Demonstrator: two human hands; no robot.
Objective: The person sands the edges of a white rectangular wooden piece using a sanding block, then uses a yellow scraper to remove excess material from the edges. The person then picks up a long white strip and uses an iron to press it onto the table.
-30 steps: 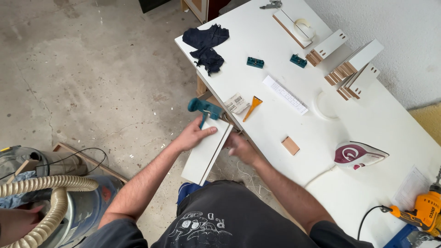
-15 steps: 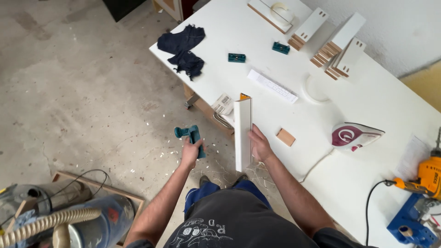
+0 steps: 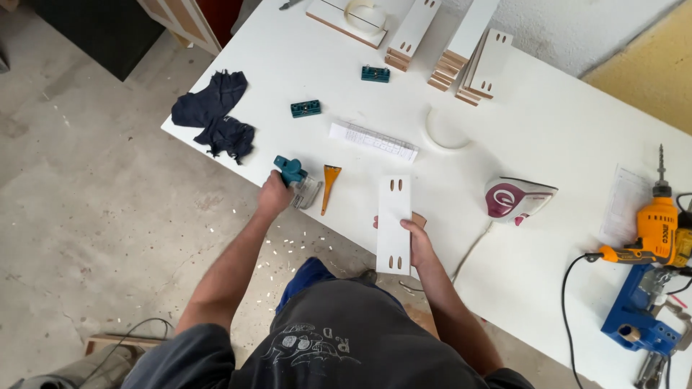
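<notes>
the right hand (image 3: 418, 241) presses the white panel (image 3: 394, 223) flat near the table (image 3: 548, 122) edge; it could tip off. the left hand (image 3: 274, 196) seems clamped on the teal tool (image 3: 292, 171).

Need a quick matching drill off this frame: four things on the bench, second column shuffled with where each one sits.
Things:
1. white panel
2. teal tool
3. clothes iron
4. yellow drill

Places:
A. near the right end of the white table, above a blue jig
B. under the right hand, flat on the table
C. in the left hand, at the table's near edge
D. to the right of the panel, cord trailing off the table's near edge

Pairs: 1-B, 2-C, 3-D, 4-A
</notes>
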